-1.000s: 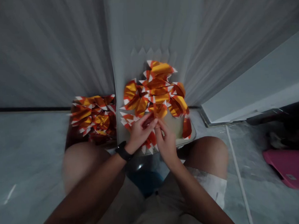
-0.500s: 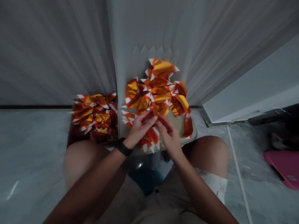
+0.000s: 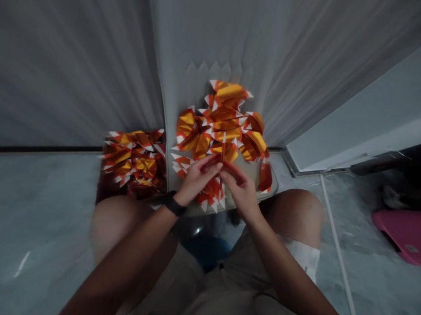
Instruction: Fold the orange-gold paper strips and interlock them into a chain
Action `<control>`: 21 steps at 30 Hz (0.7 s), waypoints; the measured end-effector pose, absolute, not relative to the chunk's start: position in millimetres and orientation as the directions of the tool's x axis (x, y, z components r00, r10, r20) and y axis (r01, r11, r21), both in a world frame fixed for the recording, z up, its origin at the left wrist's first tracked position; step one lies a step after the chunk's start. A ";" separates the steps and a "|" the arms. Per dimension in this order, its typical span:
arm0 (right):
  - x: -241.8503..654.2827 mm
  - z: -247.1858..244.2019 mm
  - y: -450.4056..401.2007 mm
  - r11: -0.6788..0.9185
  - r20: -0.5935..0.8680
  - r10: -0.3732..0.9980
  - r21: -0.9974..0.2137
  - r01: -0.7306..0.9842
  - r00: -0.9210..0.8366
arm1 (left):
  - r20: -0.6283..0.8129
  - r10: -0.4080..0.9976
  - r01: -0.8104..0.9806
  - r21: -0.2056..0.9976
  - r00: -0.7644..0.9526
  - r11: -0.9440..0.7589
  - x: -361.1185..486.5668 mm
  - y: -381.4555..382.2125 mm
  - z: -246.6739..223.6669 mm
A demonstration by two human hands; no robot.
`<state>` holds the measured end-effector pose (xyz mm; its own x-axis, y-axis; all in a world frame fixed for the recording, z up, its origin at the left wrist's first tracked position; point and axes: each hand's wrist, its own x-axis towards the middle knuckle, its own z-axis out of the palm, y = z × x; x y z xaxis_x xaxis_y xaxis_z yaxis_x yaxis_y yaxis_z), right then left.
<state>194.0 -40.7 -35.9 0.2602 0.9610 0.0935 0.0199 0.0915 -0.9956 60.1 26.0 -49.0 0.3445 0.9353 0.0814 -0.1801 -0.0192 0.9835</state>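
On the grey stone floor (image 3: 40,234), a pale tray (image 3: 274,187) already heaps with folded orange-and-gold foil pieces (image 3: 222,123), a second pile (image 3: 134,157) left of it, while the left hand (image 3: 197,179) and right hand (image 3: 239,191) pinch together on one red piece (image 3: 211,161).

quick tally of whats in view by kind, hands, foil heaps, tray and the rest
hands: 2 (left, right)
heaps of folded orange-and-gold foil paper: 2
tray: 1
black wristband: 1
pink flat object: 1
total: 7
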 end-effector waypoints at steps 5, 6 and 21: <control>196.4 -34.0 -42.9 0.123 0.180 0.943 -0.970 0.210 0.280 | 0.034 0.941 -0.211 0.977 0.338 0.040 61.1 26.5 -49.9; 196.8 -33.0 -43.8 0.141 0.217 0.937 -0.952 0.271 0.275 | 0.043 0.944 -0.189 0.982 0.327 0.021 61.0 26.4 -50.1; 199.0 -39.7 -53.4 -0.031 0.346 0.854 -0.713 0.701 0.390 | 0.206 0.923 0.224 0.931 0.325 -0.287 59.5 20.3 -57.3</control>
